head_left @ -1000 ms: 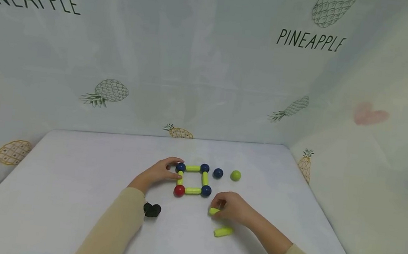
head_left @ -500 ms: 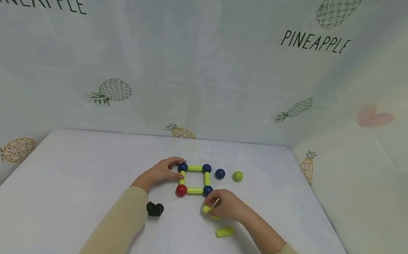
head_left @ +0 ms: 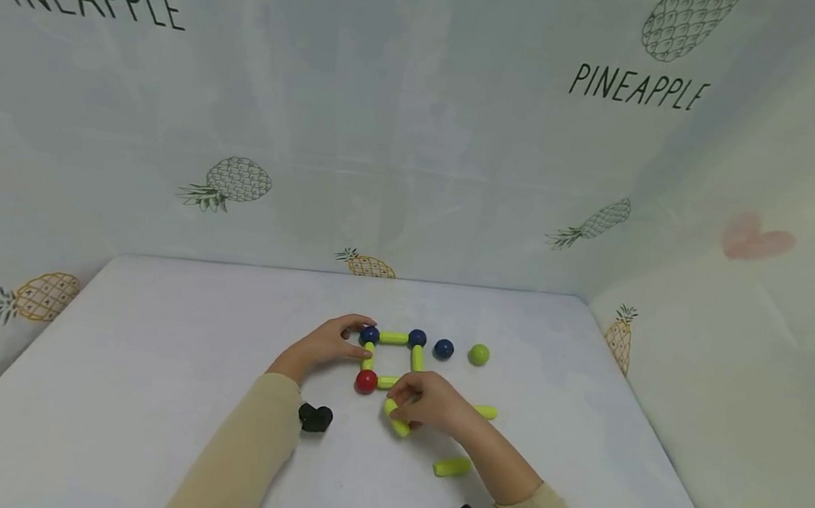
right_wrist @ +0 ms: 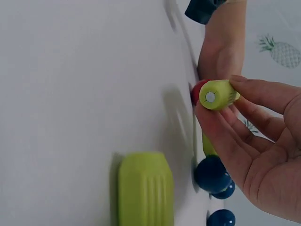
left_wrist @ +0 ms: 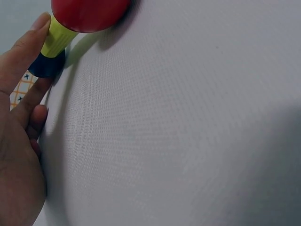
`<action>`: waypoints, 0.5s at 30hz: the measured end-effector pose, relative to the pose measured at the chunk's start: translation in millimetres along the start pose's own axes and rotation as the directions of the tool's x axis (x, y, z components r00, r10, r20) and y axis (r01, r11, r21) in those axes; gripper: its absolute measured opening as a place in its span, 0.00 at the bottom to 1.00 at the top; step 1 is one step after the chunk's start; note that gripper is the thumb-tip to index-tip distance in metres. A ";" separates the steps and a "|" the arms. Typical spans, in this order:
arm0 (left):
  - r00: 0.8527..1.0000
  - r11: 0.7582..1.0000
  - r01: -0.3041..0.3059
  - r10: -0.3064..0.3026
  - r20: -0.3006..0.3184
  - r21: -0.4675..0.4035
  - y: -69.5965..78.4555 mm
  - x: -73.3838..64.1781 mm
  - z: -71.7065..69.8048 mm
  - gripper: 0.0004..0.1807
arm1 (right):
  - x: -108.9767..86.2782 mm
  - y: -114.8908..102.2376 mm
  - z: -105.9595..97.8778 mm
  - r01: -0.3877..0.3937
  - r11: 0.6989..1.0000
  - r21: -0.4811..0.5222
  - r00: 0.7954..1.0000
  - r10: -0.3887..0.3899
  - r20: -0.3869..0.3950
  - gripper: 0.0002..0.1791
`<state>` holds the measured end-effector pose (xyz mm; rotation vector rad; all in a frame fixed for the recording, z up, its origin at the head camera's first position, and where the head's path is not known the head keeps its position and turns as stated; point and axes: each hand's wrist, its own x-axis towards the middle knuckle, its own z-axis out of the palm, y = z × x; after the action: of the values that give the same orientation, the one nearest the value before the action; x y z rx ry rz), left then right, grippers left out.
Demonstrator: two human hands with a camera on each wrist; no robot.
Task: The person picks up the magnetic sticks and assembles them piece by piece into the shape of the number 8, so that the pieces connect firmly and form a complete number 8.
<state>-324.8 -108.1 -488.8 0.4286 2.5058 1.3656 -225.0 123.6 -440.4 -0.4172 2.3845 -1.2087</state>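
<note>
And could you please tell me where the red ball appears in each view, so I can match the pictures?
Head: the red ball lies below the middle, slightly left of centre.
Left wrist: at the top edge, left of centre, partly cut off.
Right wrist: right of centre, upper half, partly hidden behind the stick in the right hand.
Shared landmark: the left hand.

On the counter [head_left: 131,424], mid-frame, I see a square of sticks and balls [head_left: 394,339]; the left hand [head_left: 322,347] bends around its upper left corner; the right hand [head_left: 433,402] hides its lower right corner, pinching a held stick [head_left: 396,419] just below the square; right of the square lies a nearer ball [head_left: 444,350], then a farther ball [head_left: 479,354]; one loose stick [head_left: 486,412] is right of the right hand, a lower stick [head_left: 453,466] below it; a hanging cloth [head_left: 422,122] fills the upper frame behind.
</note>
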 end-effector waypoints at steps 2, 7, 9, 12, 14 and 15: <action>1.000 1.000 -0.003 0.003 0.006 -0.004 0.2 0.6 0.0 0.32 | 2.7 0.2 3.9 0.001 1.000 0.023 1.000 -0.001 -0.013 0.10; 1.000 1.000 -0.016 0.016 0.011 -0.005 -1.4 2.5 -0.2 0.32 | 8.4 -0.3 14.4 0.005 0.997 0.076 0.999 -0.001 -0.050 0.10; 1.000 1.000 -0.018 0.018 0.010 -0.003 -1.9 2.9 -0.3 0.32 | 10.5 -0.1 18.8 -0.002 0.996 0.092 0.998 0.008 -0.067 0.09; 1.000 1.000 -0.017 0.017 0.008 -0.004 -2.1 2.7 -0.6 0.32 | 13.0 -0.1 24.9 -0.012 0.995 0.098 0.995 0.022 -0.096 0.09; 1.000 1.000 -0.019 0.019 0.006 -0.001 -1.9 2.3 -0.7 0.32 | 14.5 -0.3 28.7 -0.022 0.994 0.104 0.993 0.034 -0.113 0.09; 1.000 1.000 -0.020 0.020 0.004 0.000 -2.1 2.1 -0.9 0.32 | 15.2 -0.7 30.5 -0.024 0.994 0.104 0.992 0.036 -0.121 0.09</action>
<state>-327.3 -109.1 -490.3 0.4576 2.5048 1.3712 -222.7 95.4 -459.6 -0.2805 2.4085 -1.3726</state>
